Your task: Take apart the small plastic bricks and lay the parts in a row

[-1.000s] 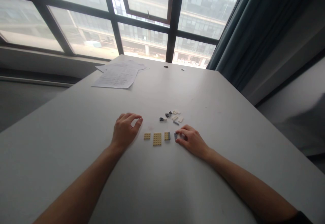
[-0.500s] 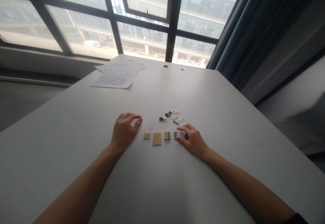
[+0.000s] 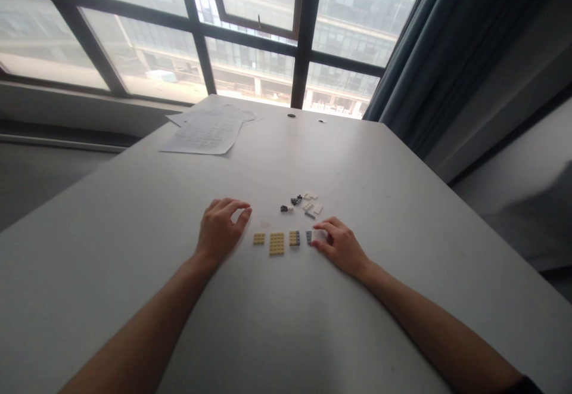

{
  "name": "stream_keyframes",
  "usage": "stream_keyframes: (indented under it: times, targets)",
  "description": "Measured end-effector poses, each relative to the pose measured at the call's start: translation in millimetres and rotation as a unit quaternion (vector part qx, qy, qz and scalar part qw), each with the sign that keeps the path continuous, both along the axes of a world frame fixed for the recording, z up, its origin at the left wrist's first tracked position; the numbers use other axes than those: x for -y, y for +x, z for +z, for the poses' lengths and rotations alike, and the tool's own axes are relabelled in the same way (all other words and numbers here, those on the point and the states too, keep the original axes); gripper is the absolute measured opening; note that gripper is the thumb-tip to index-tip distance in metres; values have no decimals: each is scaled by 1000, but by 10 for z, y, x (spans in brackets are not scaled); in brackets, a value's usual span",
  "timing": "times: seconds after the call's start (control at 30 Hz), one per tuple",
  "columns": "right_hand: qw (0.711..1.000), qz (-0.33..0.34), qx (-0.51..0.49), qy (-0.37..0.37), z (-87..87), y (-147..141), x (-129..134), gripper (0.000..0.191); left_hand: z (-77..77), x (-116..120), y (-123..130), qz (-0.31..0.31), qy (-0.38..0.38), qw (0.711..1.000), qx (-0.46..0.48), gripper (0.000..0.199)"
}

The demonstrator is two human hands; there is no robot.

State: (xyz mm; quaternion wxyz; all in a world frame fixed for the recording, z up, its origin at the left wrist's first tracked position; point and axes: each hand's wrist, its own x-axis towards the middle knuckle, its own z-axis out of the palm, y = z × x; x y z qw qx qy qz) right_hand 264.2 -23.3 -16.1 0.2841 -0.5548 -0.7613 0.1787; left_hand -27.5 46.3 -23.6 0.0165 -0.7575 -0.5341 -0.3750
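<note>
My left hand rests on the table left of the bricks, thumb and index finger curved with a small gap between their tips; nothing shows in it. Beside it begins a row of toy building bricks: a small tan plate, a larger tan plate, a tan-and-grey piece and a dark grey piece. My right hand lies at the row's right end, thumb and fingers apart around a whitish patch next to the grey piece, partly hidden. I cannot tell whether they touch it.
Behind the row lie loose bricks: black pieces, a black-and-white piece, white plates and a thin grey piece. Printed papers cover the table's far left corner. Windows and a dark curtain stand beyond the white table.
My right fingertips have shifted very slightly right and the view has moved a little. Both hands and the bricks otherwise stay where they were.
</note>
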Motion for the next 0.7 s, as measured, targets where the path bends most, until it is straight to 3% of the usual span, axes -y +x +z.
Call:
stream_keyframes:
  times: [0.13, 0.4, 0.7]
  targets:
    - [1000, -17, -5, 5, 3, 42, -108, 26, 1, -3, 7, 0, 1, 1000, 0, 25]
    - [993, -70, 97, 10, 86, -49, -437, 15, 18, 27, 31, -13, 25, 1000, -13, 22]
    - [992, -57, 112, -2, 105, -123, -496, 10, 96, 151, 179, -97, 60, 993, -16, 18]
